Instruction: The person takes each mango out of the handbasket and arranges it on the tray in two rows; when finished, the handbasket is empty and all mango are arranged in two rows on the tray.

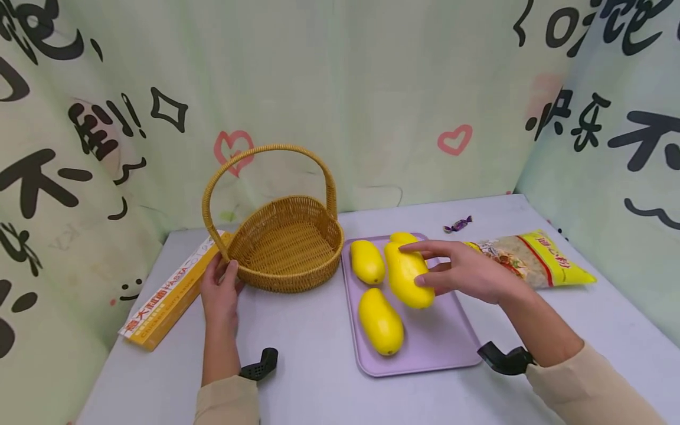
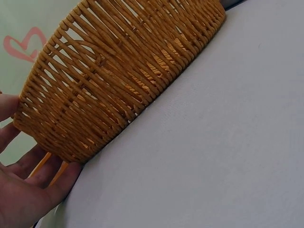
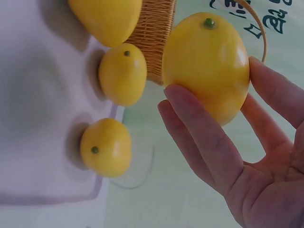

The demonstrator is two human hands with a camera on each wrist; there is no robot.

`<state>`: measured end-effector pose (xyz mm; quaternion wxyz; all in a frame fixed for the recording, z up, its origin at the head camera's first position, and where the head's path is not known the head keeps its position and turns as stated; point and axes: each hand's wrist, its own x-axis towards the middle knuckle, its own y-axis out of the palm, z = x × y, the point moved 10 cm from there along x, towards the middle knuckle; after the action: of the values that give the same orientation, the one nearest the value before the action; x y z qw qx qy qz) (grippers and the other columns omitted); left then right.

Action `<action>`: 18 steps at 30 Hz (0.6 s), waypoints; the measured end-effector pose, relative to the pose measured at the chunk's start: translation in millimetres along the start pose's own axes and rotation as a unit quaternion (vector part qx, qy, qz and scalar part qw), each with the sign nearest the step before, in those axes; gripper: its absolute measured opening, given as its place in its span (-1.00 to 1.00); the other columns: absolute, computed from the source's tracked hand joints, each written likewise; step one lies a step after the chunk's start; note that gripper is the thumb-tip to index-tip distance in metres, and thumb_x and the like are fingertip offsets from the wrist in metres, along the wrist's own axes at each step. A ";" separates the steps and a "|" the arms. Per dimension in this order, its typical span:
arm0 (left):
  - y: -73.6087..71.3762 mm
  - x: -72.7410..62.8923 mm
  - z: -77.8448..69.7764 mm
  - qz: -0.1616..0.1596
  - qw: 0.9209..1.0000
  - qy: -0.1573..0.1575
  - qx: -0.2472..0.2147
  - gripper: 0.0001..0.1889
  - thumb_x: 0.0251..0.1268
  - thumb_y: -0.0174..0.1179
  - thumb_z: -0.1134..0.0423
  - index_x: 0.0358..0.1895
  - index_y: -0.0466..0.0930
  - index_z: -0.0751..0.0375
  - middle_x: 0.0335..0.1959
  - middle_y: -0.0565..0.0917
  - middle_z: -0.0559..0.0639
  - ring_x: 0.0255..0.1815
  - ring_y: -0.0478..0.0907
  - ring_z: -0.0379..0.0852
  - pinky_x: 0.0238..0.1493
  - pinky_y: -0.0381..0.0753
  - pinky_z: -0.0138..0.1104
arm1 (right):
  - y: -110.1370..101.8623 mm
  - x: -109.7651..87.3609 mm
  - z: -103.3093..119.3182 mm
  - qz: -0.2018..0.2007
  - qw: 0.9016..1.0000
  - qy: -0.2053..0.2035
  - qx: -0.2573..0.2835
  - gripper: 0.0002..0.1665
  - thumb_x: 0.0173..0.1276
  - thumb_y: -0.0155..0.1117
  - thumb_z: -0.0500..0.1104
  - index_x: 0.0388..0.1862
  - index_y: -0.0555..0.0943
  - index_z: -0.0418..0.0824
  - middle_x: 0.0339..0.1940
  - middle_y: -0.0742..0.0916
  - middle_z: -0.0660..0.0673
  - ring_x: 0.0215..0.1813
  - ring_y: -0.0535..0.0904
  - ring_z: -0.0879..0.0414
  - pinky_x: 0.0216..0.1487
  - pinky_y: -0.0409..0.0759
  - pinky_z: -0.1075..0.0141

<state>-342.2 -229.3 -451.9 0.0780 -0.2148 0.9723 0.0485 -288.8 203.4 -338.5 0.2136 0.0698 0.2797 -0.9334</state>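
My right hand (image 1: 451, 268) grips a yellow mango (image 1: 408, 276) between thumb and fingers, above a lilac tray (image 1: 435, 348). In the right wrist view this mango (image 3: 206, 61) shows a green stem spot. Three more lie on the tray: a mango (image 1: 368, 262) at the back left, a mango (image 1: 381, 323) nearer the front, and a mango (image 1: 402, 238) partly hidden behind the held one. At the left side of a woven basket (image 1: 287, 283), my left hand (image 1: 220, 289) holds the wall near the handle's foot. The basket (image 2: 118, 61) stands on the table.
A long orange-and-white box (image 1: 164, 301) lies left of the basket, partly behind my left hand. Beyond my right hand are a yellow-ended packet (image 1: 552, 260) and a purple wrapped candy (image 1: 458, 224). A printed curtain (image 1: 340, 106) surrounds the white table (image 1: 313, 354).
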 end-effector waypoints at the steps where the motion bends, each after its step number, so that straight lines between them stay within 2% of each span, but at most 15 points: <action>1: 0.6 -0.2 0.3 -0.001 1.000 -0.001 0.000 -0.37 0.61 0.08 -0.03 0.64 0.14 -0.32 0.59 0.30 -0.04 0.51 0.35 -0.05 0.50 0.46 -0.12 | -0.2 -3.1 -3.2 0.001 1.000 0.001 -0.001 -0.23 0.38 0.46 -0.03 0.54 0.44 0.01 0.56 0.35 -0.37 0.19 0.65 -0.10 0.07 0.78 0.13; 9: 2.7 -0.9 0.9 -0.002 1.000 -0.007 0.004 -0.37 0.60 0.09 -0.05 0.63 0.14 -0.35 0.60 0.29 -0.07 0.52 0.35 -0.06 0.50 0.46 -0.13 | 7.8 -20.0 -36.8 0.020 0.999 0.015 0.021 -0.23 0.41 0.43 -0.04 0.56 0.42 -0.07 0.54 0.36 -0.44 0.25 0.61 -0.12 0.06 0.78 0.12; 14: 1.1 0.1 -0.3 -0.002 1.000 -0.003 0.008 -0.37 0.59 0.09 -0.07 0.63 0.14 -0.36 0.61 0.28 -0.06 0.52 0.34 -0.06 0.51 0.45 -0.12 | 18.0 -21.5 -56.7 0.039 0.998 0.034 0.048 -0.24 0.42 0.41 -0.06 0.56 0.41 -0.07 0.54 0.34 -0.44 0.23 0.57 -0.10 0.09 0.77 0.11; 18: 1.2 0.9 0.0 0.000 1.000 -0.003 0.008 -0.37 0.59 0.08 -0.07 0.63 0.13 -0.36 0.61 0.27 -0.05 0.54 0.33 -0.05 0.51 0.45 -0.11 | 20.4 -19.1 -67.8 0.035 0.996 0.047 0.067 -0.25 0.42 0.41 -0.09 0.55 0.42 -0.11 0.53 0.31 -0.45 0.17 0.58 -0.09 0.10 0.77 0.09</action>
<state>-343.5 -228.6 -451.9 0.0826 -0.2144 0.9724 0.0417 -261.9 232.4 -400.3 0.2281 0.1377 0.2234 -0.9376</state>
